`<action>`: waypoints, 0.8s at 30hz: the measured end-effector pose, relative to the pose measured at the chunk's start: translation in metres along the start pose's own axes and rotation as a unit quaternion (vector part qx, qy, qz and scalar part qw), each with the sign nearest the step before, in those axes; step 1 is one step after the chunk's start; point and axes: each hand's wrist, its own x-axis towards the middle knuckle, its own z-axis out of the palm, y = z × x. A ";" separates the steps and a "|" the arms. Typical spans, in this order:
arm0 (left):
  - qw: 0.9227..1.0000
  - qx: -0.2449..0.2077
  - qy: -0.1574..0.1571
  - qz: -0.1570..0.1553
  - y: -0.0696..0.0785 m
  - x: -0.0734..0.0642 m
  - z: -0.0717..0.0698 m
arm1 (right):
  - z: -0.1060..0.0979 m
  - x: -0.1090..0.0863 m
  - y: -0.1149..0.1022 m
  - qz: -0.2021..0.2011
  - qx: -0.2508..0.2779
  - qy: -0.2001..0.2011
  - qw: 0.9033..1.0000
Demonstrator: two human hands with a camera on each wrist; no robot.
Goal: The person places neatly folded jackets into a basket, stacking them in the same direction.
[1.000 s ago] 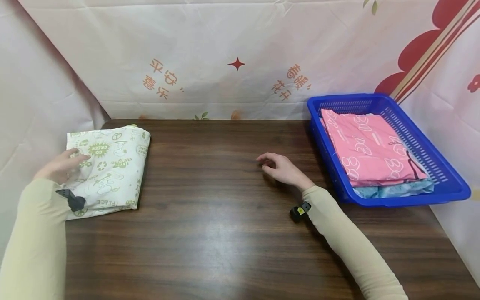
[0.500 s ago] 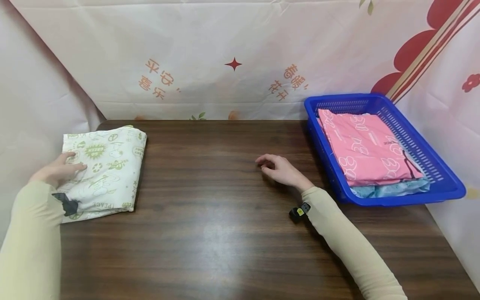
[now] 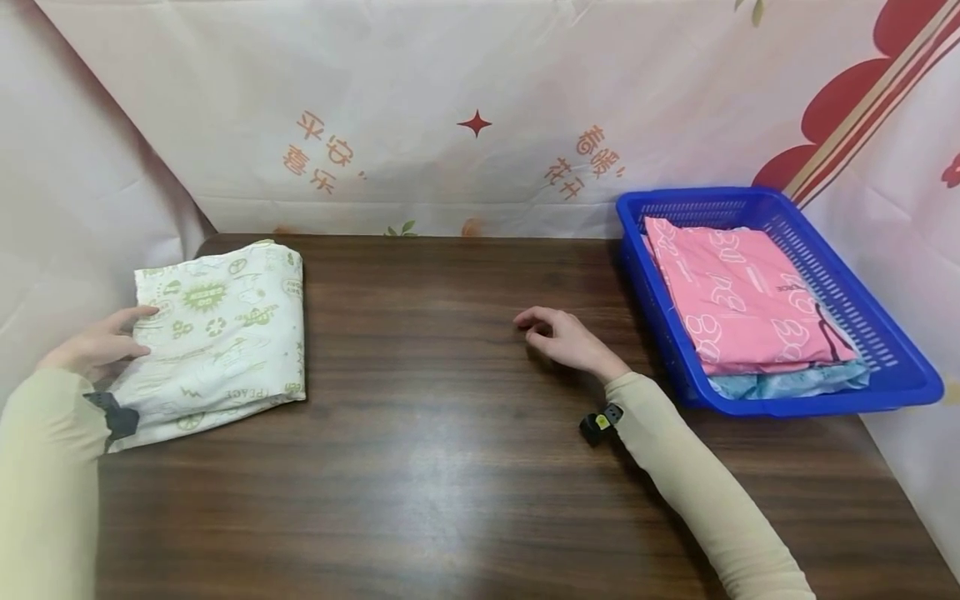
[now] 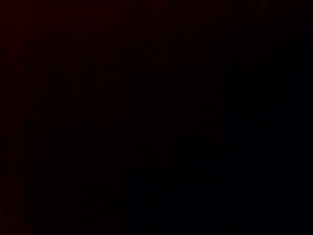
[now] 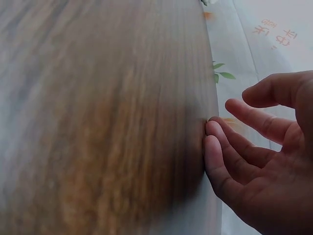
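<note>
A folded white cloth (image 3: 225, 333) with green cartoon and lettering prints lies at the table's left side. At its left edge my left hand (image 3: 93, 346) grips it, thumb and a finger showing on top, the other fingers hidden. The left wrist view is almost wholly black. My right hand (image 3: 566, 337) rests over the middle-right of the table, fingers loosely bent and holding nothing. In the right wrist view its fingertips (image 5: 213, 149) lie right at the wood surface.
A blue plastic basket (image 3: 911, 379) stands at the table's right. In it a folded pink cloth (image 3: 738, 300) lies on a light blue one (image 3: 795, 380). A printed white curtain (image 3: 420, 75) hangs behind the brown wooden table (image 3: 420, 467).
My left hand has moved left across the white cloth to its edge. The cloth's near edge has spread wider and its near right corner has shifted right and away. My right hand stays put.
</note>
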 end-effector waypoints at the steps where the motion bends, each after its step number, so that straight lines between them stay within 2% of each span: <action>1: 1.000 -0.002 -0.002 0.002 0.000 0.000 0.001 | 0.000 0.001 0.000 -0.002 0.000 -0.001 1.000; 6: 1.000 -0.010 -0.013 0.011 0.008 0.006 0.011 | 0.005 0.007 -0.005 -0.009 -0.001 -0.011 1.000; 11: 0.999 -0.018 -0.044 0.023 0.024 0.016 0.026 | 0.017 0.016 -0.015 -0.028 0.003 -0.023 0.999; 19: 0.993 -0.015 -0.101 0.051 0.055 0.034 0.061 | 0.040 0.027 -0.039 -0.045 0.032 -0.054 0.997; 24: 0.989 -0.047 -0.123 0.070 0.068 0.043 0.087 | 0.050 0.030 -0.049 -0.031 0.057 -0.062 0.996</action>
